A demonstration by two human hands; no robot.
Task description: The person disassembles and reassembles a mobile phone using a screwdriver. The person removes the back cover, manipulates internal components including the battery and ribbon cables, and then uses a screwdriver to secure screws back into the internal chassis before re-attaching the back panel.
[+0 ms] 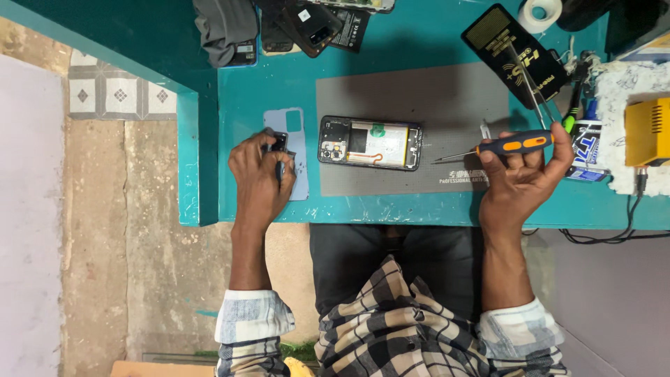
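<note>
An opened phone (370, 143) lies face down on a grey work mat (447, 105), its battery and circuit board exposed. My right hand (520, 174) grips a screwdriver (502, 146) with a blue and orange handle, its tip pointing left toward the phone without touching it. My left hand (258, 174) holds a small black part (279, 143) over the light blue back cover (293, 150), which lies on the teal table left of the mat.
A black rectangular device (513, 52) and tweezers (534, 94) lie at the back right. A tape roll (542, 12), a yellow box (648, 131), several phones (307, 28) and a grey cloth (223, 28) stand along the back. The table edge (199, 174) drops at left.
</note>
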